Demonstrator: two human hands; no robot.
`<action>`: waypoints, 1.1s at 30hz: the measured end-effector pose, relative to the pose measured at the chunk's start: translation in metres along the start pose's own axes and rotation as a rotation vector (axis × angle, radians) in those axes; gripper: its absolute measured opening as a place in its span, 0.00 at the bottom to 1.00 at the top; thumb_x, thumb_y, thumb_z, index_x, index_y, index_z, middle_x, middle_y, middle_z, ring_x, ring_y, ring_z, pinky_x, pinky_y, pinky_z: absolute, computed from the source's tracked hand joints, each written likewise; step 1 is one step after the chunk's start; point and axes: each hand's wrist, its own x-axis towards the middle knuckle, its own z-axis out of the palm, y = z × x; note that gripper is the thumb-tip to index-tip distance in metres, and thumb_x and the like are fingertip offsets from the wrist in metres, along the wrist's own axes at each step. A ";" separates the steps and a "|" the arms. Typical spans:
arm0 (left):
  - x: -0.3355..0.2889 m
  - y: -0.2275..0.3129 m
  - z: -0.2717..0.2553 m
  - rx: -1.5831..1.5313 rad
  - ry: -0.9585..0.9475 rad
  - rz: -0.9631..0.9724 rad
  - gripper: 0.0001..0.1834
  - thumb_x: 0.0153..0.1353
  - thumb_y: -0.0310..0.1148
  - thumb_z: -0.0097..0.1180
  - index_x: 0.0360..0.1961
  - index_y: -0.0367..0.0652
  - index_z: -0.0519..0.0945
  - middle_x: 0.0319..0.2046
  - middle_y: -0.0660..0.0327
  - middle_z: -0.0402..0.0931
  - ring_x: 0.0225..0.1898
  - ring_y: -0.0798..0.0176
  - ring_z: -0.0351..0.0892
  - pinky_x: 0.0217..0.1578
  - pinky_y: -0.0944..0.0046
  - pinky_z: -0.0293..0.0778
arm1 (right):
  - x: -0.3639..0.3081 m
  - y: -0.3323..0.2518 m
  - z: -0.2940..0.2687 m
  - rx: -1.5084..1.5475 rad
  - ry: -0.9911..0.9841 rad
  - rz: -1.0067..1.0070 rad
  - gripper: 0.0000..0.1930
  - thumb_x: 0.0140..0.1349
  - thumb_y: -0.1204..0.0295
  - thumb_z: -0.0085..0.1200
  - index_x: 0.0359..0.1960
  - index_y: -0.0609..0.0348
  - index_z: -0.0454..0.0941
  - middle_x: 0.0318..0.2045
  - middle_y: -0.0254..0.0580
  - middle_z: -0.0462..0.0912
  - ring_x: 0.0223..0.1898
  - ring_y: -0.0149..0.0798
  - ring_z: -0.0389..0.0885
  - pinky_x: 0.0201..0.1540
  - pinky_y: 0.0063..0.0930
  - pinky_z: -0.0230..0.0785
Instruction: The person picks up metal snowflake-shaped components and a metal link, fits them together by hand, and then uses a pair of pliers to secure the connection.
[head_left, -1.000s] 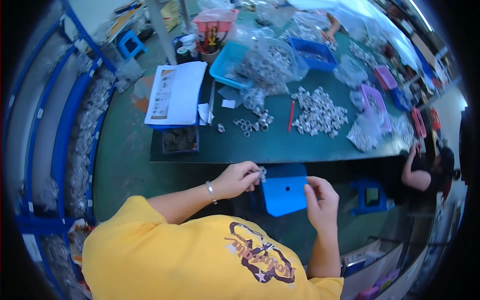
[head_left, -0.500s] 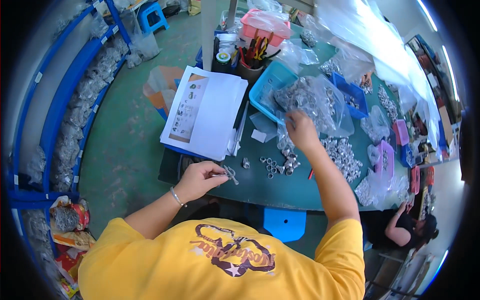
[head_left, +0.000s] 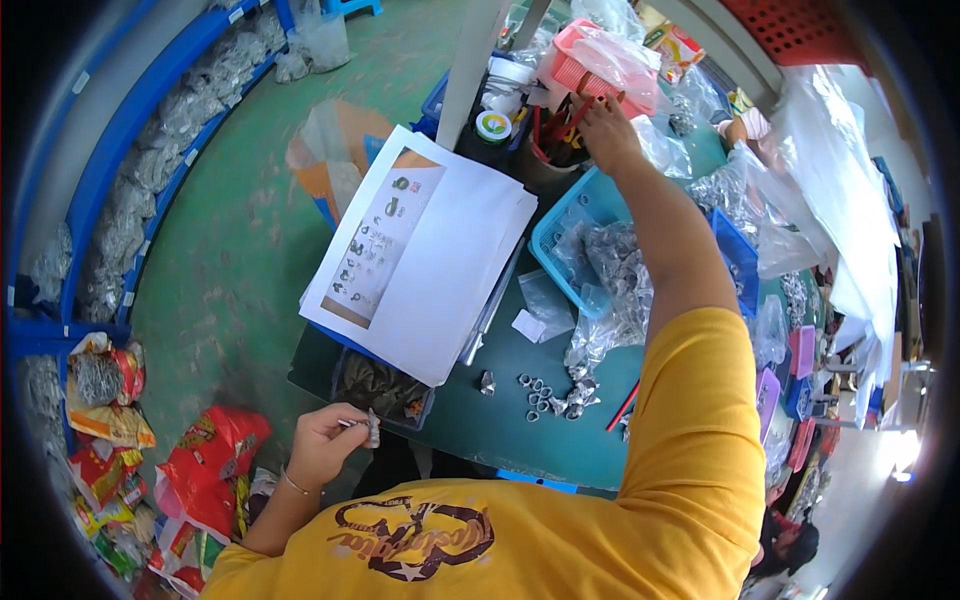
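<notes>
L hand (head_left: 322,440): fingers pinched on small metal part (head_left: 372,428), held off table (head_left: 490,420) edge near dark tray (head_left: 385,388). R hand (head_left: 607,135) reaches far to tool cup (head_left: 555,145); can't tell fingers' state.

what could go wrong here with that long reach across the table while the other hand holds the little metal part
The right hand stretches far over the blue basket of bagged metal parts to the cup of red-handled tools; the forearm might snag a bag. The left hand pinches a small metal part off the table edge, so a slip would likely drop it to the floor. The loose rings lie near the edge too.
</notes>
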 end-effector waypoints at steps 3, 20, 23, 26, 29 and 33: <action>-0.003 -0.007 0.006 -0.051 0.002 -0.042 0.06 0.55 0.20 0.48 0.31 0.31 0.77 0.27 0.57 0.76 0.26 0.69 0.75 0.30 0.72 0.73 | 0.010 0.006 0.007 -0.051 -0.016 -0.102 0.25 0.59 0.67 0.41 0.60 0.45 0.58 0.61 0.32 0.58 0.64 0.35 0.52 0.66 0.39 0.35; 0.032 0.024 0.061 0.091 -0.258 0.051 0.08 0.52 0.17 0.47 0.34 0.32 0.76 0.29 0.58 0.75 0.30 0.68 0.75 0.35 0.71 0.71 | -0.133 0.022 -0.071 1.059 0.183 0.452 0.16 0.46 0.68 0.51 0.38 0.58 0.69 0.31 0.48 0.73 0.35 0.48 0.72 0.40 0.37 0.65; 0.040 0.033 0.072 0.169 -0.303 0.050 0.08 0.54 0.19 0.48 0.35 0.33 0.76 0.27 0.62 0.75 0.27 0.71 0.74 0.30 0.73 0.71 | -0.200 -0.027 -0.108 1.656 0.191 0.622 0.14 0.49 0.68 0.52 0.36 0.59 0.67 0.27 0.40 0.70 0.32 0.34 0.70 0.35 0.30 0.62; 0.044 0.040 0.087 0.170 -0.346 0.082 0.08 0.55 0.20 0.48 0.36 0.33 0.76 0.26 0.62 0.75 0.26 0.73 0.73 0.29 0.74 0.70 | -0.250 -0.080 -0.172 2.096 0.129 0.859 0.09 0.51 0.73 0.50 0.33 0.58 0.67 0.26 0.36 0.70 0.31 0.28 0.69 0.34 0.23 0.62; 0.047 0.047 0.106 0.179 -0.443 0.095 0.08 0.53 0.20 0.52 0.36 0.33 0.76 0.33 0.60 0.74 0.32 0.71 0.74 0.32 0.74 0.71 | -0.299 -0.124 -0.202 2.450 0.278 0.859 0.07 0.50 0.76 0.49 0.31 0.60 0.66 0.25 0.37 0.71 0.29 0.30 0.70 0.34 0.22 0.63; 0.043 0.043 0.138 0.064 -0.644 0.346 0.10 0.49 0.18 0.57 0.35 0.34 0.76 0.42 0.56 0.69 0.47 0.65 0.69 0.43 0.71 0.70 | -0.354 -0.166 -0.246 2.640 0.268 1.197 0.11 0.47 0.79 0.48 0.34 0.62 0.67 0.23 0.37 0.71 0.24 0.31 0.71 0.28 0.24 0.65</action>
